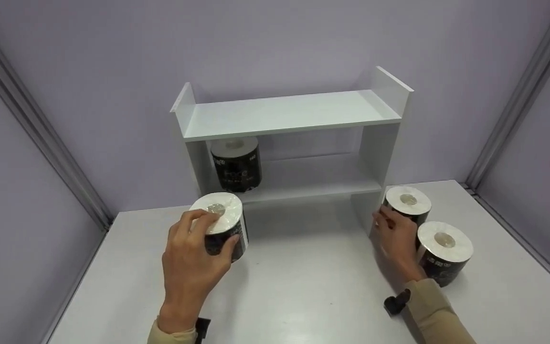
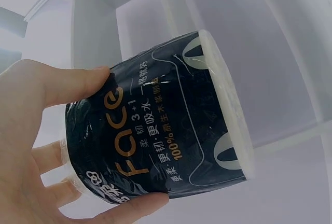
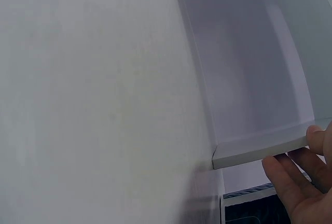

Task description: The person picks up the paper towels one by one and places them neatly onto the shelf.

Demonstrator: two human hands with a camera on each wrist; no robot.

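Observation:
My left hand (image 1: 194, 258) grips a toilet paper roll (image 1: 222, 246) in a black wrapper with white ends. The roll is held in front of the left end of the white shelf (image 1: 294, 113). In the left wrist view the roll's wrapper (image 2: 155, 125) shows orange "Face" lettering, with the thumb on one side and fingers around the other. Another roll (image 1: 237, 173) stands on the middle board at the left, partly covered by the top board. My right hand (image 1: 396, 239) pinches the shelf's right side panel (image 3: 259, 151) low down, thumb inside and fingers outside.
Two more wrapped rolls stand on the white table (image 1: 294, 296) right of the shelf: a rear roll (image 1: 408, 199) and a front roll (image 1: 444, 267), close beside the right hand and wrist. A pale wall (image 1: 275, 43) rises behind the shelf.

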